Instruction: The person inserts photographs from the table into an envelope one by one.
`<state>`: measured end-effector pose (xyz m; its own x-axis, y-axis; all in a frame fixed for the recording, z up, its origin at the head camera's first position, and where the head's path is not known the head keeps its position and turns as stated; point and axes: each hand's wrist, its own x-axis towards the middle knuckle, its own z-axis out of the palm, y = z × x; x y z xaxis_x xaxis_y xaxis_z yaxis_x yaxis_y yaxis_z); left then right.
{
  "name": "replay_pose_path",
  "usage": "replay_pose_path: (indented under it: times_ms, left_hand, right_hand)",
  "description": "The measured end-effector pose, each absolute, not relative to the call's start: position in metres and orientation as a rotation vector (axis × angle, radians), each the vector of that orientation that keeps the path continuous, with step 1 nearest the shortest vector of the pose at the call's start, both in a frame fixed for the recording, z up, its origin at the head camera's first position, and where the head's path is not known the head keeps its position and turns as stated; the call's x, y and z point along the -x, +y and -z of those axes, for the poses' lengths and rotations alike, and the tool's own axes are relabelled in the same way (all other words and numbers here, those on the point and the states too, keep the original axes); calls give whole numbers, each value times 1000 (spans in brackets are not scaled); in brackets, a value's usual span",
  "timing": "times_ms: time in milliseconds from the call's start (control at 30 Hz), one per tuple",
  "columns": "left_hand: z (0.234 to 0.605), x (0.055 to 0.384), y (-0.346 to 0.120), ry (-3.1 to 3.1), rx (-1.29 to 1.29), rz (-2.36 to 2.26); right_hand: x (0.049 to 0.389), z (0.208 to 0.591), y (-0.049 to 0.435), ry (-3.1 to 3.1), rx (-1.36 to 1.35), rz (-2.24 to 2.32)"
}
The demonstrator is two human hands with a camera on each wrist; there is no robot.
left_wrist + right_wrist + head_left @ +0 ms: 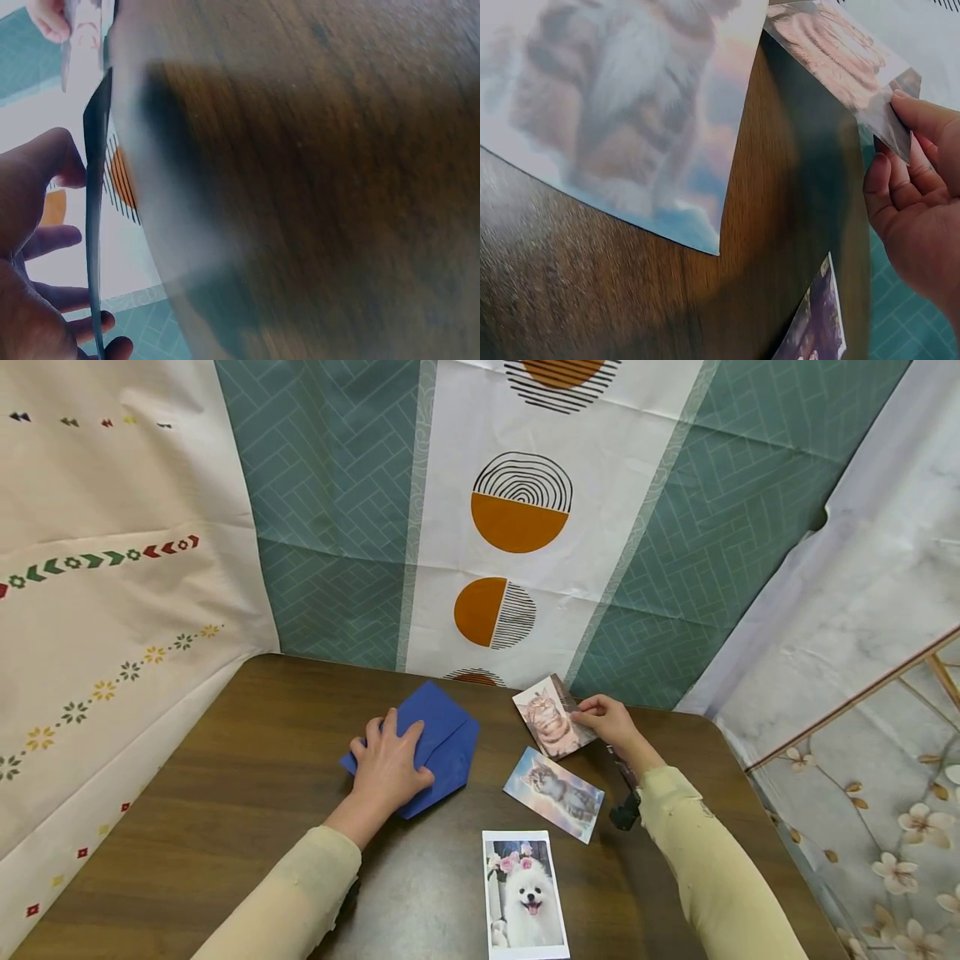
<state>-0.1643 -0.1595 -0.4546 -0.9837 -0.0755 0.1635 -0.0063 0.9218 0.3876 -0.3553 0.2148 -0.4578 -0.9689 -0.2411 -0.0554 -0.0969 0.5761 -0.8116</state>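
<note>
My left hand (390, 764) grips a blue envelope (450, 735) with fingers spread across it. In the left wrist view the envelope (94, 195) appears edge-on, raised off the table, with fingertips curling past its edge. At the back right, my right hand (611, 724) pinches the edge of a photo card of a striped orange kitten (546, 720). The right wrist view shows thumb and fingers on either side of this card (847, 60), which is tilted. Just in front lies a photo card of a grey kitten (555, 793) on a pastel background.
Nearer me on the wooden table (225, 810) lies a white-bordered photo of a fluffy white dog (528, 893). A dark purple photo (816, 319) lies partly in view beneath the right arm. Patterned cloth (337, 527) hangs behind the table's back edge.
</note>
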Motion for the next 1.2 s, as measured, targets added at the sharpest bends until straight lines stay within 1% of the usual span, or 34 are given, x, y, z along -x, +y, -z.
replay_pose_path:
  times_ms: [233, 467, 600, 900, 1200]
  left_hand:
    - [455, 164, -162, -2923, -73, 591]
    - [455, 164, -163, -2917, -81, 614]
    - [455, 164, -163, -2904, -81, 634]
    - [453, 167, -161, -2879, -120, 693]
    - [453, 173, -156, -2844, -158, 737]
  right_hand:
    - [351, 457, 204, 2528, 282, 1466]
    - [350, 450, 196, 2385, 139, 1758]
    - [344, 451, 189, 2229, 112, 1847]
    - [313, 462, 158, 1991, 92, 1930]
    - [287, 471, 137, 1976, 96, 1895]
